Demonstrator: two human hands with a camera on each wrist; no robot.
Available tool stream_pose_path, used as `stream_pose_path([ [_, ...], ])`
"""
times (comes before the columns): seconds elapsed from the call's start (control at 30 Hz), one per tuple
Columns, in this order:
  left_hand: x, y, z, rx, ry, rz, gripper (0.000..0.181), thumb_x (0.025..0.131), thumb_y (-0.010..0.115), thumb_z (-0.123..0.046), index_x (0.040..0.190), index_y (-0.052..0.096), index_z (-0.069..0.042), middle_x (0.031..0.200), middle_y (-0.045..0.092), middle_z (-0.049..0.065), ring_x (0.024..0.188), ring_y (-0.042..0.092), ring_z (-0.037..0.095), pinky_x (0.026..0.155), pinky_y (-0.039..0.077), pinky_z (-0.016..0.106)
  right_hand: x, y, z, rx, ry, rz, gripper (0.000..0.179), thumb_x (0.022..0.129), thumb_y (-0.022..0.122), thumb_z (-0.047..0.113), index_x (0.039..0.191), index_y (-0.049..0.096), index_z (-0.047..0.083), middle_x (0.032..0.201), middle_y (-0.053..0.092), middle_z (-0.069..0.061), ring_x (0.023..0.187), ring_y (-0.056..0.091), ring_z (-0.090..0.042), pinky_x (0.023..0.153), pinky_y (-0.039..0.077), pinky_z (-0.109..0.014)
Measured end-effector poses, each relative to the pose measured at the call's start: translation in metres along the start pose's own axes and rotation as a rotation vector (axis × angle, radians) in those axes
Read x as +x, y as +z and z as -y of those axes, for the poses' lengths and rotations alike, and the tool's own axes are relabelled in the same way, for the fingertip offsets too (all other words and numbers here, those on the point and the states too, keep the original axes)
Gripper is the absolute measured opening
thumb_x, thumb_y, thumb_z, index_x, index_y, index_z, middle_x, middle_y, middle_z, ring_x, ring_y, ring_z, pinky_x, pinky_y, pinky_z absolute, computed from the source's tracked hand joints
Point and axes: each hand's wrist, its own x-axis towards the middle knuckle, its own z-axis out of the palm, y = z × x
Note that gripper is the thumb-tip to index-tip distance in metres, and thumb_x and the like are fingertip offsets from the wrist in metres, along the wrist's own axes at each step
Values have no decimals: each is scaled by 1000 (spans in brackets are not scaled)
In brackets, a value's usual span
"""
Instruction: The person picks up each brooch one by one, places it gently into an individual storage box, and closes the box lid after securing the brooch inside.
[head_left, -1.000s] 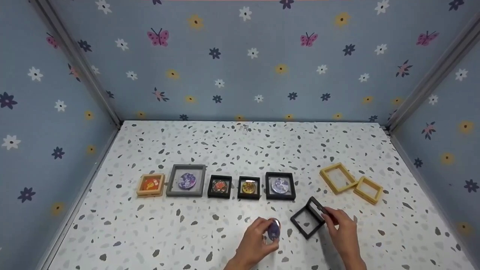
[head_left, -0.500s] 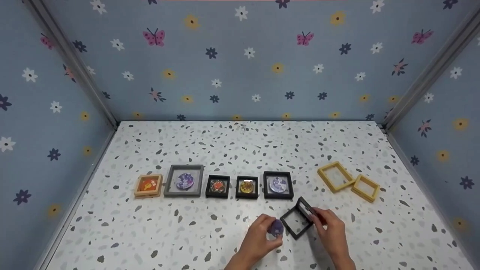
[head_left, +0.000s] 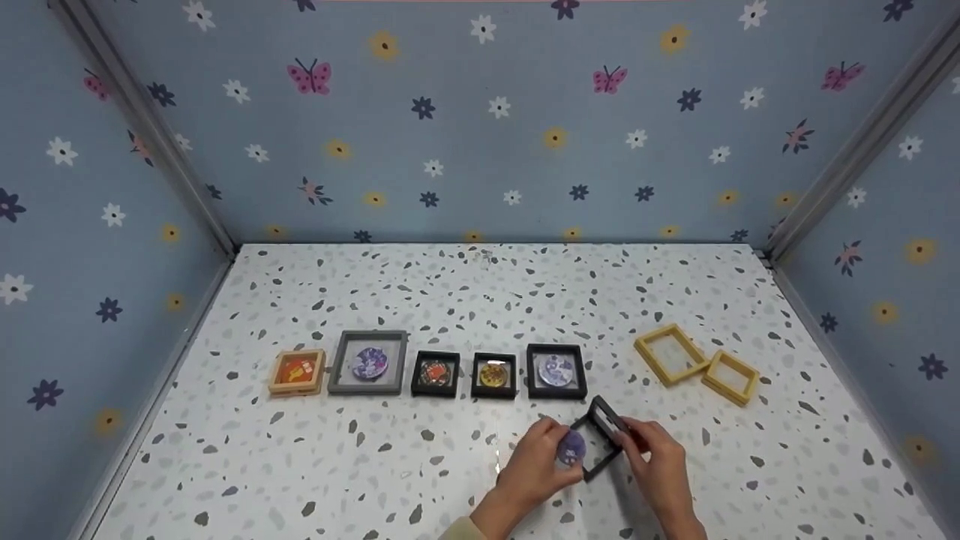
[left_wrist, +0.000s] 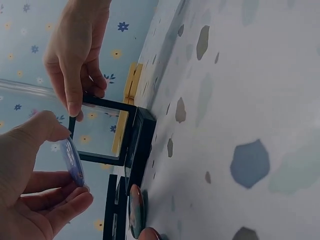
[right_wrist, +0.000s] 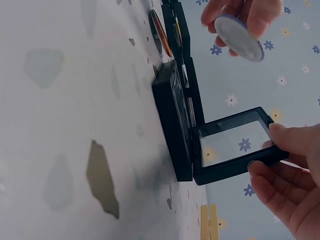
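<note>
A purple round badge (head_left: 571, 448) is pinched by its edge between the thumb and fingers of my left hand (head_left: 531, 466). Its pale back (right_wrist: 239, 38) faces the right wrist camera. Just right of it, a black hinged display frame (head_left: 602, 474) rests on the table, its two halves spread apart. My right hand (head_left: 657, 465) grips the raised half (right_wrist: 232, 145), which has a clear window, between thumb and fingers. In the left wrist view the badge is held beside the frame's lower half (left_wrist: 141, 137), above the table. My left hand partly covers that half in the head view.
Behind the hands runs a row of framed badges: an orange frame (head_left: 298, 390), a grey frame (head_left: 367, 389) and several black frames (head_left: 556, 393). Two yellow frames (head_left: 673, 355) lie at right. A loose round badge (left_wrist: 136, 211) lies near the left hand. Flowered walls (head_left: 480, 112) enclose the table.
My left hand has moved right with the badge, up to the black frame, and turned its face upward. The black frame shifted slightly left early on, with my right hand still holding its raised half.
</note>
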Motion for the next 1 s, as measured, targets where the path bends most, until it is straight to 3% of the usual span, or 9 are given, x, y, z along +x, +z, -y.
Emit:
stream_pose_path([
  [0.1, 5, 4, 0, 65, 21, 19, 33, 64, 70, -22, 89, 63, -1, 82, 49, 0, 71, 46, 6, 65, 42, 14, 0, 1, -1, 0, -17, -9, 18, 74, 69, 4, 92, 67, 4, 75, 59, 2, 60, 53, -4, 53, 46, -20],
  [0.3, 13, 12, -1, 181, 52, 48, 30, 64, 68, -24, 84, 63, -2, 79, 46, 0, 69, 46, 9, 64, 43, 17, 1, 0, 2, -5, 53, 19, 17, 75, 68, 5, 93, 67, 5, 75, 58, 2, 61, 53, -4, 53, 47, -21],
  [0.67, 24, 29, -3, 314, 6, 206, 33, 64, 67, -28, 85, 61, -3, 84, 49, 3, 72, 47, 12, 60, 45, 21, 1, 0, 2, -16, 107, 51, 18, 76, 67, 5, 94, 67, 6, 76, 58, 0, 62, 54, -6, 55, 47, -21],
  [0.87, 26, 34, -3, 393, 22, 218, 33, 63, 68, -30, 81, 61, -4, 85, 51, 4, 73, 49, 14, 61, 45, 23, 2, 0, 1, -11, 108, 46, 18, 76, 68, 6, 94, 67, 5, 76, 59, 0, 62, 55, -7, 55, 47, -21],
  [1.0, 29, 36, -4, 407, 12, 268, 31, 64, 68, -30, 81, 61, -4, 89, 52, 5, 77, 50, 15, 66, 45, 24, 0, 1, 1, -7, 90, 26, 18, 75, 68, 5, 93, 68, 5, 76, 59, 1, 62, 54, -6, 54, 47, -20],
])
